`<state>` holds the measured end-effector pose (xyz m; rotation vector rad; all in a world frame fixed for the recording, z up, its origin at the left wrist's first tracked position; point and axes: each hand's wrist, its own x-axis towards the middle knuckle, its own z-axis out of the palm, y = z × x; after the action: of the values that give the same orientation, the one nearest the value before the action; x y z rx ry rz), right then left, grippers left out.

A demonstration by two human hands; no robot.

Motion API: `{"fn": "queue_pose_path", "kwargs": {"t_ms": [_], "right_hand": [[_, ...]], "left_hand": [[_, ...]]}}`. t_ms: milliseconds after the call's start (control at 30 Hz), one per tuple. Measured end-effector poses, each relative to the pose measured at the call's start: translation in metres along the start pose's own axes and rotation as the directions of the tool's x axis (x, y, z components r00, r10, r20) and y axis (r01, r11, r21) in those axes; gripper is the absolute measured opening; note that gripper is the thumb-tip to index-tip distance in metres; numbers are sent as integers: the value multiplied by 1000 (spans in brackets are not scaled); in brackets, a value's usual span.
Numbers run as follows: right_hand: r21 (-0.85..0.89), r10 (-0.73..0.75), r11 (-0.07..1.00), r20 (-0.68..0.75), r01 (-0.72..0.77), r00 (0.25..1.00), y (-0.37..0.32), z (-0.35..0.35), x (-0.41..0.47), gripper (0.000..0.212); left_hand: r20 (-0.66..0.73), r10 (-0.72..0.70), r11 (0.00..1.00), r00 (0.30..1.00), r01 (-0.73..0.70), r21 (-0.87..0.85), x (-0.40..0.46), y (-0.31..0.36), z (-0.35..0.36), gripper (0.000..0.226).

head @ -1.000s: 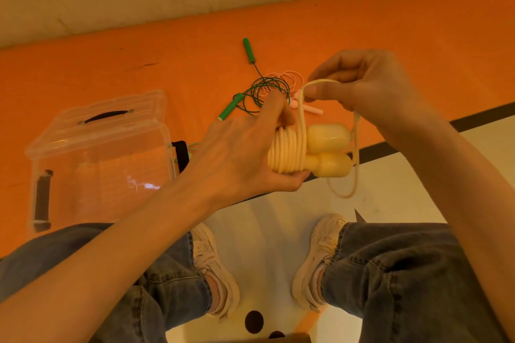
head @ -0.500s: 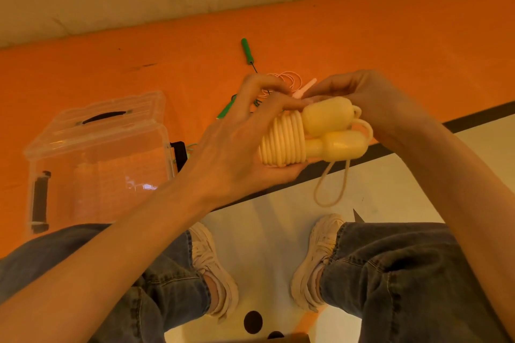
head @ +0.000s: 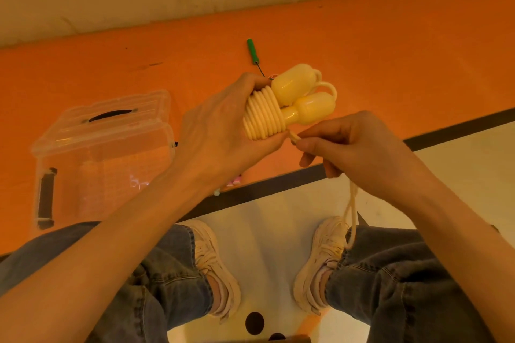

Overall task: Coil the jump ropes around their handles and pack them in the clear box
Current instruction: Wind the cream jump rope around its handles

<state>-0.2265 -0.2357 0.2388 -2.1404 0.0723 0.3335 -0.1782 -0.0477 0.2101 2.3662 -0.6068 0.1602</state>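
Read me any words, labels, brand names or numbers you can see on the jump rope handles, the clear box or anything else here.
None can be read.
Yellow jump rope handles: plain, no print visible.
Clear box: no label or lettering shows.
Green handle: plain.
Black dots on the floor mat: shapes, not characters.

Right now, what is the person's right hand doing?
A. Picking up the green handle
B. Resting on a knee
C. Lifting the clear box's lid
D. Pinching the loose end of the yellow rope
D: the right hand pinches the loose rope just below the coil, the slack hanging toward the shoe, while the left hand holds the wrapped yellow handles.
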Motion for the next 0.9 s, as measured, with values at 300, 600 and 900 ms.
{"fn": "queue_pose_path", "kwargs": {"t_ms": [300,600,900], "right_hand": [[-118,-102,989,-68,94,992,-9,-2,-13,23],[-123,-102,988,-33,97,994,-8,0,-12,28],[-121,-58,989,216,86,975,-14,-31,-17,7]], "left_hand": [[26,81,977,996,-85,193,-5,3,5,54],[69,133,965,989,-145,217,-3,5,9,71],[37,122,933,992,-127,336,-5,5,12,71]]}}
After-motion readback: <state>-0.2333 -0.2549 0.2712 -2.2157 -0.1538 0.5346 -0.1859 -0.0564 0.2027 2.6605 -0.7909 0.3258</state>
